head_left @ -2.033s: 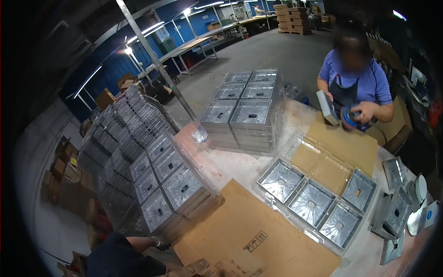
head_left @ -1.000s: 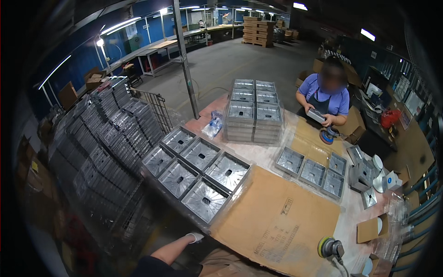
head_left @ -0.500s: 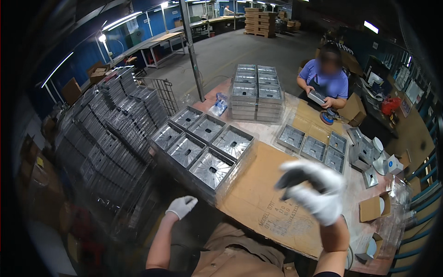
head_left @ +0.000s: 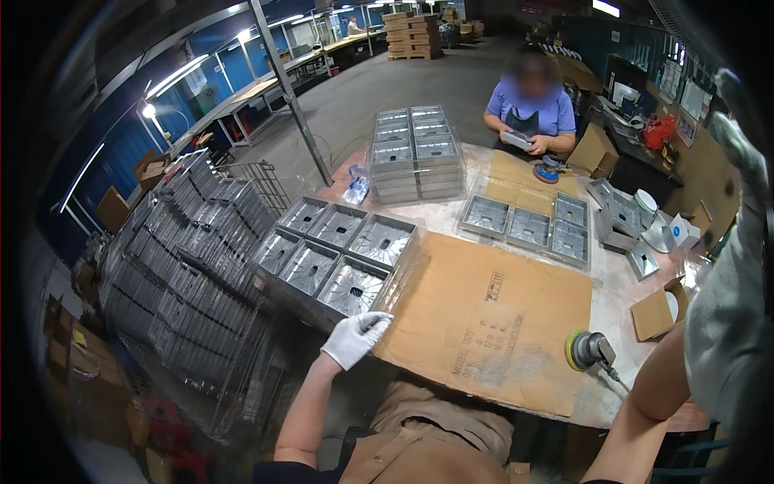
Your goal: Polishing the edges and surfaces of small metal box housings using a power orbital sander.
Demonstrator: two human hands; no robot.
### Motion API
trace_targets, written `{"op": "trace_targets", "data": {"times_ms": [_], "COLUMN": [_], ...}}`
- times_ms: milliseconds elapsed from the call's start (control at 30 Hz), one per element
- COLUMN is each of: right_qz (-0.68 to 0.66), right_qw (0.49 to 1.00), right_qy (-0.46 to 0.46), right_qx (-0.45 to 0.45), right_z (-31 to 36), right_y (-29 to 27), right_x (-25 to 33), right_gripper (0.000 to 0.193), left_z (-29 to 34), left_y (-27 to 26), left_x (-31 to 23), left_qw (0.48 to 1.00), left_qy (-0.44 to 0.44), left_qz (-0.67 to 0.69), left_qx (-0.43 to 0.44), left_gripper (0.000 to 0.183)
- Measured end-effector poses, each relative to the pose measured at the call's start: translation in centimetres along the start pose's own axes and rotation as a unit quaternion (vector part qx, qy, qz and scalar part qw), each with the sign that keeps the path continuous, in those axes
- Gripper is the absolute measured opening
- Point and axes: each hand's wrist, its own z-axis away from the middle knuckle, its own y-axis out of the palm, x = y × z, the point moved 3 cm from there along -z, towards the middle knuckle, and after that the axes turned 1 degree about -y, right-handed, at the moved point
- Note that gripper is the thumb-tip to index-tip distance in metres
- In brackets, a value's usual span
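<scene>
In a white glove, my left hand (head_left: 356,339) is at the near corner of the plastic-wrapped stack of square metal trays (head_left: 352,288), its fingers drawn together. Whether they pinch the wrap or anything else is hidden. My right hand (head_left: 730,315), also gloved, is raised close at the right rim of the view, fingers stretched upward, with nothing seen in it. Between my arms a flat cardboard sheet (head_left: 451,298) covers the near part of the table. A disc sander (head_left: 592,351) with a yellow-green pad lies at the sheet's right edge.
Across the table a person (head_left: 532,109) in purple holds a metal piece near another sander (head_left: 547,169). Trays (head_left: 528,234) lie before them; a second stack (head_left: 415,165) stands further left. Open boxes (head_left: 657,310) line the right side. Tall tray piles (head_left: 185,282) fill the left.
My right hand has swung from above the cardboard to the far right and up, uncovering the sander. My left hand has moved right to the tray stack's corner. The view has shifted.
</scene>
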Motion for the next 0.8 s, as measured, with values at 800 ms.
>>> {"op": "trace_targets", "data": {"times_ms": [800], "right_qz": [-0.055], "right_qw": [0.930], "right_qy": [0.359], "right_qx": [0.049], "right_z": [13.6], "right_y": [19.0], "right_x": [0.2], "right_gripper": [0.061], "left_z": [-3.5], "left_y": [-3.9], "left_x": [5.6], "left_qw": [0.980], "left_qy": [0.030], "left_qz": [0.083], "left_qx": [-0.177], "left_gripper": [0.022]}}
